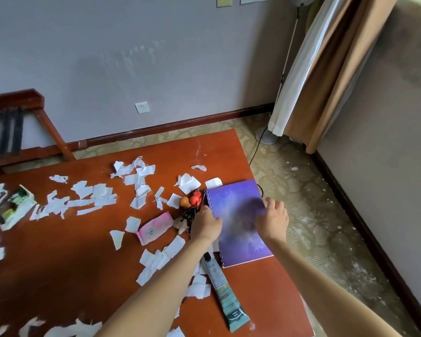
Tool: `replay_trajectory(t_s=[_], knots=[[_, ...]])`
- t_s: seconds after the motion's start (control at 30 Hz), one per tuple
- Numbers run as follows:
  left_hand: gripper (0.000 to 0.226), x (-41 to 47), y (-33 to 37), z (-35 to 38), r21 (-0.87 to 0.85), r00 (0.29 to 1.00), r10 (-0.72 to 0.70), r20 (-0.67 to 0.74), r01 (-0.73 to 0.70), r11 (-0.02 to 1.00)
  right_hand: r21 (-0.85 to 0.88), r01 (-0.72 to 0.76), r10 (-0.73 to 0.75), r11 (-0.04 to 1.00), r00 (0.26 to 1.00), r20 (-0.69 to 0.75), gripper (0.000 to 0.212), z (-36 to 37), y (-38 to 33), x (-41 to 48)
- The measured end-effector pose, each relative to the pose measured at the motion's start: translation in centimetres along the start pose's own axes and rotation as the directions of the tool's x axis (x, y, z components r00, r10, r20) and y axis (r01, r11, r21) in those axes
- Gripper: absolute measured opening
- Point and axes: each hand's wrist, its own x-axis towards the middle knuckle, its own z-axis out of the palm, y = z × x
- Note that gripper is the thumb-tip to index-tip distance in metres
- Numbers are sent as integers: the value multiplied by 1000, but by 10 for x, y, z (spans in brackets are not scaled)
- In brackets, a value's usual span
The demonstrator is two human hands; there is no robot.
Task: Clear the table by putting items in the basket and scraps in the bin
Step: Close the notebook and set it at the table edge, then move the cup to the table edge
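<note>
From the head camera, two bare forearms reached in from the bottom edge over an orange-brown table point(58, 263). Between them, closest in, a teal and cream tube point(225, 291) lay flat, its black cap pointing away from the person and its far end tucked under the left forearm. Torn white paper scraps point(100, 192) were strewn across most of the tabletop, thickest towards the left and the far side.

Just beyond the tube, a purple spiral-bound notebook point(238, 222) lay closed near the table's right edge. The left hand point(206, 224) sat at its spiral binding with the knuckles up and the fingers curled down out of sight, so whether they gripped anything could not be told. The right hand point(274, 220) rested over the notebook's right edge, fingers loosely apart and thumb towards the cover. Blur hid whether they pinched the edge.

Left of the left hand lay a pink packet point(153, 228), and between the two a dark key ring point(187, 216) with a small charm. Just beyond it sat a red and an orange toy point(191, 200), touching the notebook's far left corner.

Behind the table were a wall socket point(142, 107) and, to the right, a brown curtain point(331, 76).
</note>
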Motion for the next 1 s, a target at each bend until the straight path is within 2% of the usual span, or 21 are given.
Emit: replay_trajectory(t_s=[0.03, 0.1, 0.17, 0.3, 0.4, 0.57, 0.83, 0.93, 1.0], knots=[[10, 1, 3, -6, 13, 1000, 18, -11, -18, 1000, -8, 35, -36, 999, 999, -13, 47, -3, -6, 0], [30, 3, 6, -19, 50, 998, 52, -39, -50, 998, -6, 97, -97, 995, 994, -45, 47, -7, -20, -3], [34, 0, 5, -39, 35, 994, 71, -86, -68, 997, 47, 187, -182, 981, 979, -96, 45, -9, -40, -9], [17, -12, -16, -90, -133, 980, 47, -191, -74, 988, 270, 324, -315, 907, 946, -76, 39, -4, -95, -34], [20, -24, -54, -127, -277, 976, 1, -220, -63, 959, 372, 354, -373, 858, 928, -21, 35, 14, -138, -63], [23, -50, -147, -183, -333, 960, -82, -269, -13, 943, 417, 390, -474, 821, 873, 115, 31, 68, -203, -126], [21, -55, -334, -283, -328, 936, -178, -302, 74, 942, 355, 392, -501, 849, 810, 306, 34, 195, -306, -247], [26, -55, -388, -315, -322, 916, -214, -341, 100, 941, 303, 393, -486, 868, 797, 359, 39, 231, -343, -283], [27, -58, -421, -334, -331, 880, -257, -400, 123, 936, 288, 419, -507, 861, 751, 423, 49, 251, -372, -308]])
